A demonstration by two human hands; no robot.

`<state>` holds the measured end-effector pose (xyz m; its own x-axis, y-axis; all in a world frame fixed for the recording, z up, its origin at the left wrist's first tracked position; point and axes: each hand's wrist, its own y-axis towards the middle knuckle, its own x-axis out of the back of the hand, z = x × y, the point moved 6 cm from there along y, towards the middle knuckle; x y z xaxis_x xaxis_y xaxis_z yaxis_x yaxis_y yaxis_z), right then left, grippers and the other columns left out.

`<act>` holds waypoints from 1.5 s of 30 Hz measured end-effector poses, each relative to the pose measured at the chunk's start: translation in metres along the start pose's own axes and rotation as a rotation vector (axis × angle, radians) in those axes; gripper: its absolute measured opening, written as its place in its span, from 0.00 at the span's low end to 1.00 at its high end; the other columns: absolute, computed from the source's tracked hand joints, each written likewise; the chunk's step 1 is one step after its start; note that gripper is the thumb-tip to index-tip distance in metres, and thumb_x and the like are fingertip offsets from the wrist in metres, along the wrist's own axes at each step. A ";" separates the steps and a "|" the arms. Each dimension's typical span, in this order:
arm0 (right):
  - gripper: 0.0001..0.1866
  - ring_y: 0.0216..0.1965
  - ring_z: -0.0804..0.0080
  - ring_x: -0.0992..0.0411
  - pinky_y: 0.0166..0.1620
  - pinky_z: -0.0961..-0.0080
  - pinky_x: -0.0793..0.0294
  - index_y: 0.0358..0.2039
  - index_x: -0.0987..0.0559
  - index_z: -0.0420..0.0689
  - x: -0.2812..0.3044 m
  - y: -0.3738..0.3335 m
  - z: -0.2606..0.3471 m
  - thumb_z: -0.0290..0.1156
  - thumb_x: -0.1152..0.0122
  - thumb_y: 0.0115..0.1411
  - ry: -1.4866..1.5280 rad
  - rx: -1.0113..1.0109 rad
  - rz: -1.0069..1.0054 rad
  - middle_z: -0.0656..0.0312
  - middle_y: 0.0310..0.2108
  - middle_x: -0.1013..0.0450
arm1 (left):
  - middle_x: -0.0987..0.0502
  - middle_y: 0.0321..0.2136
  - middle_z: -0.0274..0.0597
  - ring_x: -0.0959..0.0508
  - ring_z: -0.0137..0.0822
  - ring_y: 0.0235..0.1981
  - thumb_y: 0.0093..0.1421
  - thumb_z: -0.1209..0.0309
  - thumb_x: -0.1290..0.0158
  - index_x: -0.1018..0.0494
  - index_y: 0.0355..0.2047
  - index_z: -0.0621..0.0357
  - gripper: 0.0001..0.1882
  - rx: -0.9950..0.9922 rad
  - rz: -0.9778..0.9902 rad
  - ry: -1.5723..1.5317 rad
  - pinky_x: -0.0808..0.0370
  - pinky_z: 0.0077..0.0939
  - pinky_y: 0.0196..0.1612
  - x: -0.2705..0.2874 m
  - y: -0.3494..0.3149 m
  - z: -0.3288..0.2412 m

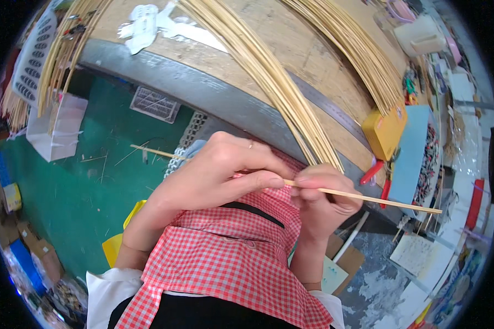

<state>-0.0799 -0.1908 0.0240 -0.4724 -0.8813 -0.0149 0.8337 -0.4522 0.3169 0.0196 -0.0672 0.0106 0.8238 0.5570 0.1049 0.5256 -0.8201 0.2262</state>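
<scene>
A thin pale wooden stick [379, 201] is held level in front of my checked apron, pinched by both hands. My left hand [230, 167] grips it between thumb and fingers; the stick's other end [158, 152] sticks out past that hand to the left. Close beside it, my right hand [326, 192] pinches the same stick, with a long end reaching out to the right. Just beyond my right hand lies a bundle of similar sticks [269, 71] on the workbench, their near ends over its edge.
The wooden workbench [197, 63] bears a metal ruler [326, 104], a second stick bundle [357, 49], a yellow block [386, 131] and a blue box [409, 159]. Red-handled pliers [387, 181] lie at its right. A white bin [57, 126] stands at the left on the green floor.
</scene>
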 end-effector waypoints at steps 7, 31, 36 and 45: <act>0.10 0.26 0.69 0.26 0.29 0.78 0.28 0.30 0.20 0.35 0.011 0.027 0.019 0.24 0.35 0.45 -0.285 0.011 0.333 0.55 0.27 0.24 | 0.25 0.17 0.43 0.28 0.30 0.15 0.50 0.80 0.45 0.23 0.27 0.68 0.04 -0.080 -0.025 0.087 0.35 0.22 0.19 -0.002 0.003 -0.004; 0.08 0.34 0.60 0.23 0.39 0.68 0.28 0.33 0.20 0.37 0.369 0.032 0.040 0.27 0.42 0.55 -1.525 0.003 -0.685 0.51 0.30 0.23 | 0.29 0.14 0.37 0.34 0.23 0.15 0.53 0.76 0.43 0.23 0.25 0.69 0.06 0.007 -0.195 0.093 0.44 0.19 0.17 0.009 -0.002 0.007; 0.11 0.33 0.68 0.24 0.31 0.76 0.24 0.39 0.27 0.31 0.401 0.001 0.037 0.27 0.49 0.63 -0.680 0.101 -0.983 0.55 0.33 0.26 | 0.29 0.14 0.39 0.32 0.25 0.15 0.52 0.77 0.44 0.24 0.25 0.69 0.05 0.014 -0.202 0.145 0.41 0.19 0.18 0.015 -0.001 0.005; 0.07 0.30 0.83 0.31 0.32 0.87 0.33 0.37 0.24 0.36 0.132 0.033 0.026 0.18 0.44 0.57 -0.488 -0.014 -0.447 0.63 0.30 0.27 | 0.27 0.16 0.42 0.28 0.32 0.16 0.51 0.78 0.44 0.23 0.26 0.65 0.02 0.026 -0.231 0.233 0.34 0.23 0.21 0.022 0.000 -0.001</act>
<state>-0.1226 -0.3188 0.0568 -0.8465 -0.4462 0.2904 0.5292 -0.7646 0.3680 0.0370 -0.0547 0.0134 0.6129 0.7415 0.2729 0.7009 -0.6697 0.2455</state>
